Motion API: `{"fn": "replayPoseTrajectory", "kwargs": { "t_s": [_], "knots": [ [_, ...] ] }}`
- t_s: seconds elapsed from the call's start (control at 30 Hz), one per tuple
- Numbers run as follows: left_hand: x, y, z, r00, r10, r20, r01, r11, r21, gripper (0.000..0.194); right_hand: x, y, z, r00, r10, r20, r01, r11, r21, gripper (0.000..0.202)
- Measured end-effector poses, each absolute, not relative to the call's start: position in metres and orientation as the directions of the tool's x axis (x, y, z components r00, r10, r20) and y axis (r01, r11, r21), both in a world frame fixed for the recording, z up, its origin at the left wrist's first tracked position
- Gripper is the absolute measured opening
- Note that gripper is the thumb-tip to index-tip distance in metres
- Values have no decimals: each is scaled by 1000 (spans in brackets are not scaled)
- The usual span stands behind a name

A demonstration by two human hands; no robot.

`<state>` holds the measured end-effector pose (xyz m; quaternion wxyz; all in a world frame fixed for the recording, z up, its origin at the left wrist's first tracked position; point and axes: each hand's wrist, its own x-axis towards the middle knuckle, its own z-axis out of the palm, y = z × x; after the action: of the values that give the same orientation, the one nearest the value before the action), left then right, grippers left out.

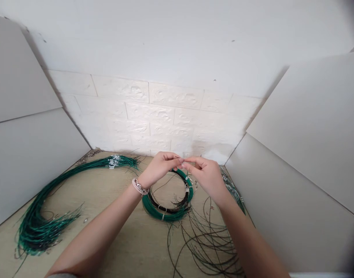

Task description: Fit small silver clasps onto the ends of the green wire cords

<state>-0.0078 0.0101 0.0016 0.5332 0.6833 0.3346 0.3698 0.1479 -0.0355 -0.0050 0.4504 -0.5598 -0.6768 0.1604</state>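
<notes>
My left hand (164, 165), with a bracelet (140, 187) at its wrist, is closed in a pinch. Its fingertips meet those of my right hand (206, 172), which is pinched as well. Whatever they hold between them is too small to make out. Below and behind the hands lies a coil of green and black wires (168, 216), tied in places with white bands. Loose dark wires (206, 243) spread in loops beneath my right forearm. To the left curves a thick bundle of green wires (49, 189) with white connectors (114, 161) near its far end.
A pale work surface (119, 239) lies under everything. White brick-patterned wall (162, 112) closes off the back, and grey panels stand at the left (29, 154) and right (298, 193). More wires with pale ends (233, 189) lie along the right panel.
</notes>
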Motion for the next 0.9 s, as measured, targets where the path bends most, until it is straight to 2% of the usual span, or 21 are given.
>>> {"fn": "replayPoseTrajectory", "kwargs": {
  "t_s": [0.13,0.33,0.6,0.9],
  "knots": [
    [-6,10,-1,499,852,160,72,-225,972,23,142,-38,-11,20,845,535,679,381,-627,25],
    [-9,12,0,416,889,191,93,-251,964,24,142,-32,-18,45,855,517,733,324,-599,25],
    [-26,16,15,238,919,313,-229,-260,938,21,141,-20,-30,-56,878,476,742,356,-569,24],
    [-27,13,19,293,914,282,-449,-130,884,20,137,-17,-32,-76,943,325,597,304,-743,33]
  ]
}}
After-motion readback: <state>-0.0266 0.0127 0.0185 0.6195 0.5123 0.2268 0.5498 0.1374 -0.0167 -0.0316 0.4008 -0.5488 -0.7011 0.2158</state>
